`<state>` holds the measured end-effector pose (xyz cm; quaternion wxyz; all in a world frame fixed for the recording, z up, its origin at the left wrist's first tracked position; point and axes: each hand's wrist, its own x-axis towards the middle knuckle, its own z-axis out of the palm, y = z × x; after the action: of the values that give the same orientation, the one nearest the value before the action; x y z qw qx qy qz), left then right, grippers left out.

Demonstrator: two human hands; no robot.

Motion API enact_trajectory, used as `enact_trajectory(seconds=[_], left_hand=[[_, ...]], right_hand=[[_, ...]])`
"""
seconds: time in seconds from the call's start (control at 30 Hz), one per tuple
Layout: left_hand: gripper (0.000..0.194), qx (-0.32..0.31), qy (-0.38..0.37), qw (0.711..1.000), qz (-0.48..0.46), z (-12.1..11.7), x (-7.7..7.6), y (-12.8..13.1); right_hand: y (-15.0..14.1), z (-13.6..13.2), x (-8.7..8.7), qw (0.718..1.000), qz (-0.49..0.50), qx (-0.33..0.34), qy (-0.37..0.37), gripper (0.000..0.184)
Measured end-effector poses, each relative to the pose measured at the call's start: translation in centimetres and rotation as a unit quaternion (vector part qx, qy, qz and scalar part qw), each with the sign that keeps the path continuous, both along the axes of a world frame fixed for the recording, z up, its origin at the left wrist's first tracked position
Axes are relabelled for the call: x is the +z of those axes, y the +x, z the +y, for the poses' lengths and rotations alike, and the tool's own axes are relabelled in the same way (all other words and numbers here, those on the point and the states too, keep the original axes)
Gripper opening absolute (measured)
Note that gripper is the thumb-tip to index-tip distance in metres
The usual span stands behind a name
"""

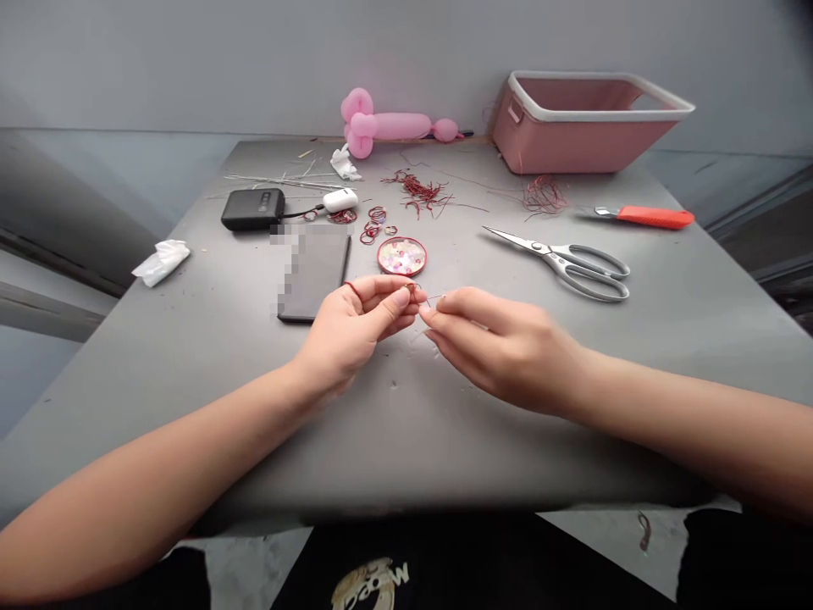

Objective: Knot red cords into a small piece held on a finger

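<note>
Between the thumb and fingers of my left hand is a small reddish ring of thin cord or wire. A red loop goes around one finger of that hand. My right hand is closed just to the right, its fingertips pinching a thin strand that leads from the ring. Just beyond both hands sits a round red-rimmed dish of pale and pink beads. Several finished-looking red rings lie behind it.
Scissors and an orange-handled cutter lie at right. Red strand scraps, a tangled strand, a pink basket and a balloon figure are farther back. A black tablet-like slab, power bank and earbud case stand left.
</note>
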<state>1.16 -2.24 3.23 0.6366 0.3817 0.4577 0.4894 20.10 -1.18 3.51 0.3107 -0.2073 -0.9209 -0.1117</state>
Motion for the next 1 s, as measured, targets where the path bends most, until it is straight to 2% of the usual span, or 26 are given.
enact_trajectory(seconds=[0.07,0.17,0.23,0.3,0.37,0.6,0.77,0.9,1.0], left_hand=[[0.017,0.001,0.031,0.999,0.027,0.1,0.0,-0.1],[0.020,-0.023,0.067,0.994,0.080,0.0,0.2,-0.3],[0.022,-0.050,0.088,0.989,0.106,-0.2,0.3,-0.3],[0.020,-0.070,0.128,0.981,0.126,-0.4,0.5,-0.2],[0.015,-0.076,0.175,0.971,0.147,-0.8,0.7,-0.1],[0.014,-0.053,0.227,0.952,0.201,-1.1,0.8,-0.2],[0.015,-0.059,0.222,0.956,0.184,-0.9,0.6,-0.1],[0.019,-0.072,0.182,0.969,0.151,-0.9,0.6,0.1],[0.019,-0.078,0.170,0.972,0.145,-1.1,0.6,0.3]], right_hand=[[0.6,0.2,1.5,0.996,0.015,0.041,-0.076,0.014],[1.4,0.7,3.4,0.969,0.076,0.009,-0.233,0.014],[1.5,1.0,3.9,0.929,0.111,-0.010,-0.354,0.013],[1.5,1.2,3.6,0.878,0.120,-0.016,-0.463,0.021],[1.3,1.3,3.0,0.840,0.114,-0.019,-0.529,0.027],[1.1,1.5,2.2,0.792,0.133,-0.017,-0.596,0.021],[1.0,1.7,2.3,0.794,0.142,-0.022,-0.590,0.024],[1.0,1.8,2.3,0.783,0.124,-0.042,-0.609,0.016],[0.9,1.6,2.2,0.788,0.109,-0.043,-0.605,0.012]])
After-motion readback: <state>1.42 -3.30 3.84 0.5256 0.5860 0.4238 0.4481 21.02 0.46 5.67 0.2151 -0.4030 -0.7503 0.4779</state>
